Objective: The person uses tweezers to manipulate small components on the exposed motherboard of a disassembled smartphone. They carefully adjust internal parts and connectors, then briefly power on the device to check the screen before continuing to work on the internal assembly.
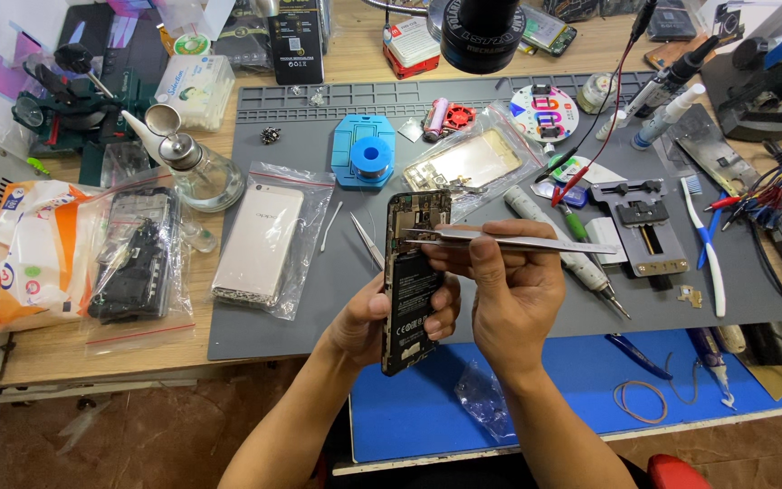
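- The person's left hand [382,317] wraps round the lower half of an opened phone [414,281], thumb on one edge and fingers on the other, holding it upright and tilted above the near edge of the bench; its back is off and the dark battery and board face the camera.
- The right hand [513,285] pinches a pair of metal tweezers [500,240], held level, tips resting at the upper part of the phone's insides.
- Beneath lies a grey work mat [264,326] with small moulded trays along its far edge, set on a pale wooden bench [65,344].
- Nearer the person, a blue mat [572,380] carries a rubber band [642,401], a crumpled clear bag [481,398] and a blue-handled tool [637,356].
- Left of the phone, a gold phone back [260,240] sits in a clear bag; further left, another bag holds dark phone parts [138,258], beside an orange-and-white packet [33,249].
- A glass dispenser bottle [196,172] with a metal top stands behind them.
- At the mat's middle is a blue holder [364,149] with a spool on it, and a bag with a gold frame [468,163] beside it.
- To the right: a grey screwdriver [572,263], a metal board clamp [644,231], a white-and-blue toothbrush [706,244], and red and black probe leads [604,118].
- A black round lens housing [481,32] hangs over the far side; boxes and tools crowd the back edge.
- The floor below is brownish-red and mottled.
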